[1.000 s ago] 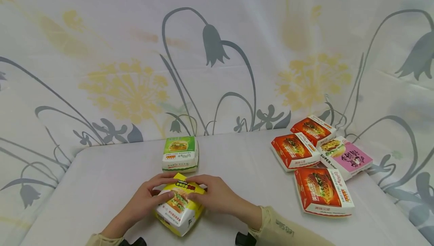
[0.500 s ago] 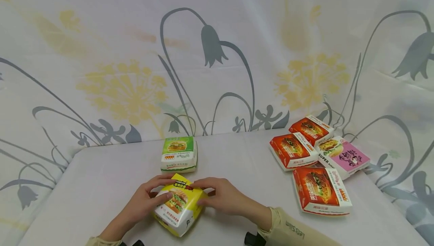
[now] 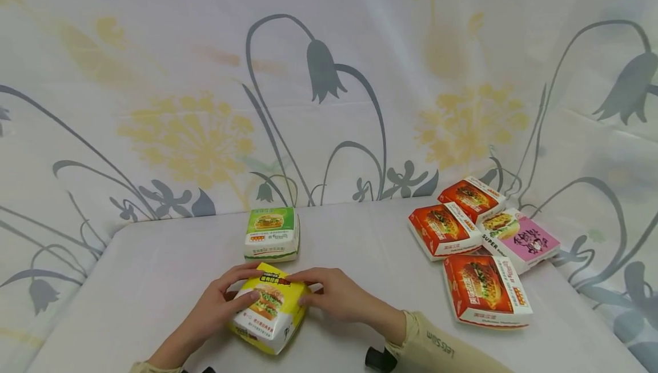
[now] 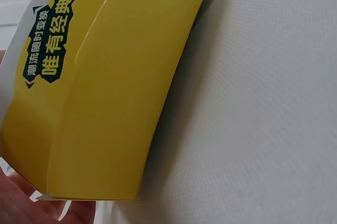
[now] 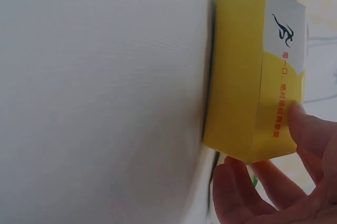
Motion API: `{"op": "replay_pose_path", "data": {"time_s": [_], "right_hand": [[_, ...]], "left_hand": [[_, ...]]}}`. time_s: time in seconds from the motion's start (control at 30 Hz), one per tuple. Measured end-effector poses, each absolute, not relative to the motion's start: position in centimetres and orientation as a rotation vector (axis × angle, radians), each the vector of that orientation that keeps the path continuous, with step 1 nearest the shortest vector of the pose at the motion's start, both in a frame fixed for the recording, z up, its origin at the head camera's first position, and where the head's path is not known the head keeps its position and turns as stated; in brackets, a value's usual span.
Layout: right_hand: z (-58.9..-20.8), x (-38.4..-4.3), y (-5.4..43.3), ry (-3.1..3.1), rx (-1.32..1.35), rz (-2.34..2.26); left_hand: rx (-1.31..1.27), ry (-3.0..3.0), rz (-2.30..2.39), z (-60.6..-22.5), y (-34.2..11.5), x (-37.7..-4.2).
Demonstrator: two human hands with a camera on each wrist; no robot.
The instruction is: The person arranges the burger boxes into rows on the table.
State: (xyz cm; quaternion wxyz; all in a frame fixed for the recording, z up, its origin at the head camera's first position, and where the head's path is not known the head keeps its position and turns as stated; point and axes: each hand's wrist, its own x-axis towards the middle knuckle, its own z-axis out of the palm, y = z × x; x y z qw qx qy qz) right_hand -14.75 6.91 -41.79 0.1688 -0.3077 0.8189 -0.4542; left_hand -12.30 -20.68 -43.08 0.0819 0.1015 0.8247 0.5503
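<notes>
A yellow-and-white burger box (image 3: 268,310) with a burger picture lies tilted to one side on the white table, near its front. My left hand (image 3: 218,300) holds its left side, the thumb on the printed top and the fingers at the far edge. At the right corner my right hand (image 3: 334,296) grips the box with thumb and forefinger. Up close in the left wrist view, the yellow side of the burger box (image 4: 113,103) hides most of the left hand. The right wrist view has the right thumb and fingers (image 5: 310,134) around one corner of the box.
Just behind stands a green-and-white burger box (image 3: 272,234). Several more boxes crowd the right side: red ones, such as the front red box (image 3: 487,291), and a pink box (image 3: 521,239). A flower-printed cloth (image 3: 329,121) hangs behind the white table (image 3: 370,247).
My right hand has shifted slightly right along the yellow box, its thumb moving from the top picture to the right edge. The left hand has barely moved.
</notes>
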Motion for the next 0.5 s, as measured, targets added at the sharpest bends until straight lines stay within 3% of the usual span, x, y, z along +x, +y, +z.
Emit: {"op": "replay_pose_path", "data": {"time_s": [0.5], "right_hand": [[-41.33, -15.46, 7.01, 2.321, -0.889, -1.273]], "left_hand": [[0.189, 2.477, 1.634, -42.86, -20.15, -12.02]]}}
